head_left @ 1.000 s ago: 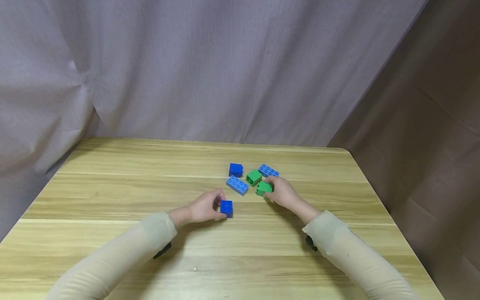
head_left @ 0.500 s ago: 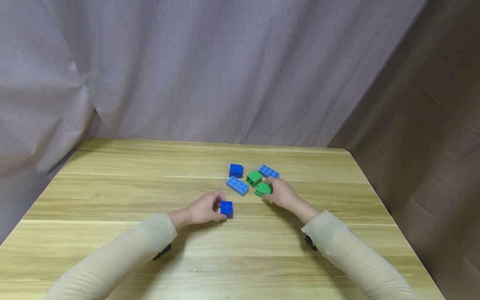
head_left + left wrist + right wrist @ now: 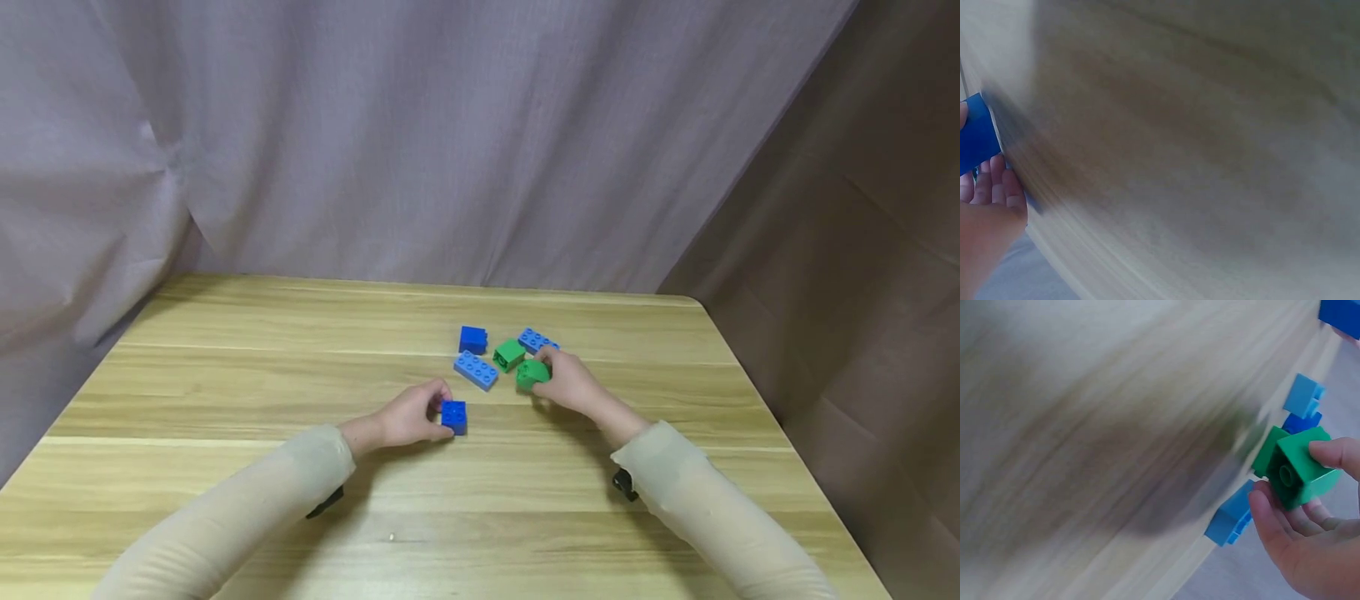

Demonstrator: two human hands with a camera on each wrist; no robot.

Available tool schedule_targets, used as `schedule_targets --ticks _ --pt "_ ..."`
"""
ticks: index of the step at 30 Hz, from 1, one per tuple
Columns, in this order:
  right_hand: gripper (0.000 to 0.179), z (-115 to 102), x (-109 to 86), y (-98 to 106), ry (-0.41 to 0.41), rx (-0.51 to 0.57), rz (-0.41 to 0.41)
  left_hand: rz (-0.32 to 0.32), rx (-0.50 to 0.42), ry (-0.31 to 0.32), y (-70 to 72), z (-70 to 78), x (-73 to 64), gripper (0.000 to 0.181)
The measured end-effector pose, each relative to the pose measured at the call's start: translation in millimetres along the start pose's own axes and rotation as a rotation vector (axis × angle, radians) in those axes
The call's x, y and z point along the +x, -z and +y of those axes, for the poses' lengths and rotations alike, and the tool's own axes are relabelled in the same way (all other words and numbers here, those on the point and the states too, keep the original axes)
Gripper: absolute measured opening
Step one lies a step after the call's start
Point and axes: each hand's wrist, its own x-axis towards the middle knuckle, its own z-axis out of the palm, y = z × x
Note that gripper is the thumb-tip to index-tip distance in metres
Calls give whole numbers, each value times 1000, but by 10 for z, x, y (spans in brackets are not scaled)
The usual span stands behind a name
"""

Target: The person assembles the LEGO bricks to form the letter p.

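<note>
My left hand (image 3: 408,414) pinches a dark blue building brick (image 3: 453,417), studs up, between thumb and fingers near the table's middle. In the left wrist view that blue brick (image 3: 977,134) shows at the left edge. To the right, my right hand (image 3: 572,383) grips a green building brick (image 3: 532,375) by its sides. The right wrist view shows this green brick (image 3: 1304,462) with its hollow underside toward the camera, thumb on one face and fingers beneath. Just behind it a second green brick (image 3: 509,356) lies on its side.
Around the green bricks lie a light blue long brick (image 3: 476,370), another light blue long brick (image 3: 538,340) partly behind my right hand, and a dark blue brick (image 3: 472,339) on its side. A curtain (image 3: 420,150) hangs behind the wooden table (image 3: 247,350).
The green brick in my right hand has turned, its studs now tilted more upward, and shifted slightly right. My left hand and its blue brick have stayed put.
</note>
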Motion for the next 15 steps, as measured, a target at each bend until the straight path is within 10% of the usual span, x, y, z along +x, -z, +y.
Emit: schedule_targets --ticks 15 --pt "40 -147 -110 54 14 180 28 -32 1 -10 19 18 -13 44"
